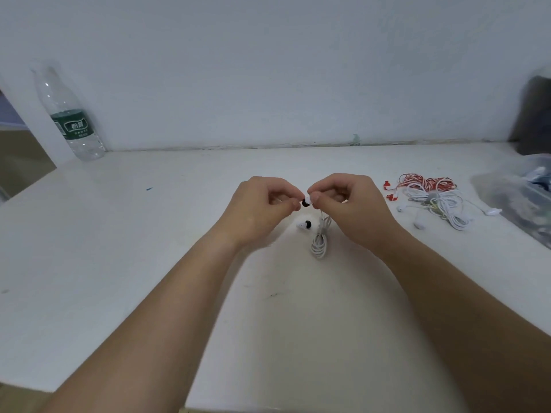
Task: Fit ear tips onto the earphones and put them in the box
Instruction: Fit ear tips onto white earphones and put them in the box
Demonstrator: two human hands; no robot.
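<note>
My left hand [262,204] pinches a small black ear tip [305,202] between thumb and fingertips. Right against it, my right hand [348,204] pinches a white earbud [310,199]. The two hands meet above the middle of the white table [149,234]. The white earphone cable [320,238] hangs from my right hand in a coiled bundle onto the table. The other white earbud [303,225], with a black tip on it, lies on the table just below my left hand's fingers.
A tangle of red-and-white earphones [423,183] and white earphones [441,210] lies at the right. Beyond it, a clear plastic bag or box [518,201] holds blurred items. A dark object [533,114] stands in the far right corner. A plastic water bottle [70,114] stands at the far left against the wall.
</note>
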